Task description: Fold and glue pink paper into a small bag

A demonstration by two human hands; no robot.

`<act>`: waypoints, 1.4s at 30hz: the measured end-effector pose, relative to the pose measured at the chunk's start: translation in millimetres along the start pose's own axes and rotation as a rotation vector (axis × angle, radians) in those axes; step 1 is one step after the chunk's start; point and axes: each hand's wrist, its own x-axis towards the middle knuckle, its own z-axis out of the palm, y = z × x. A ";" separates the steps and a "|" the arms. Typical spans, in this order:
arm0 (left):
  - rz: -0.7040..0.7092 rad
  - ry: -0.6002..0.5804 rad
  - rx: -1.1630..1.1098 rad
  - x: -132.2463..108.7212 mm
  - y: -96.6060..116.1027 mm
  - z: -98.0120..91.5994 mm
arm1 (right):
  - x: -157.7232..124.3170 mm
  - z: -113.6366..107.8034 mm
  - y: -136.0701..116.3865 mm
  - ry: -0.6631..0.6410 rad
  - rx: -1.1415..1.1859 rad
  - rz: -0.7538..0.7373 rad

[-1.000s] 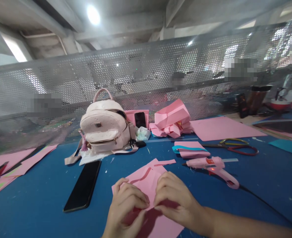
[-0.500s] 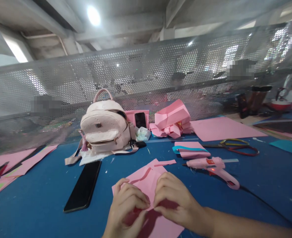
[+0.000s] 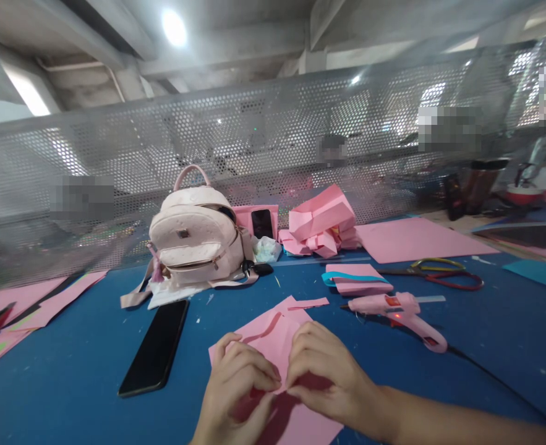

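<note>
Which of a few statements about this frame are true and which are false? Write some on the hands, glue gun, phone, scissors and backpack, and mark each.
1. The left hand and right hand are both over a pink sheet. True.
2. The right hand grips the glue gun. False: the pink glue gun lies on the blue table, right of the hands.
3. The larger black phone lies flat, left of the hands. True.
4. The scissors lie beside the backpack. False: the scissors lie beyond the glue gun, on the right.
5. The pale backpack stands in front of a perforated screen. True.
</note>
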 end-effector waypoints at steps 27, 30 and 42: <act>0.016 0.013 -0.007 4.1 2.4 0.5 | -1.6 3.3 3.0 0.003 -0.046 -0.003; 0.016 0.031 -0.011 4.8 3.3 0.8 | -1.1 3.0 2.6 0.001 -0.041 -0.002; 0.031 -0.030 0.028 0.9 -0.1 0.1 | 0.3 1.4 -1.3 0.006 -0.069 -0.014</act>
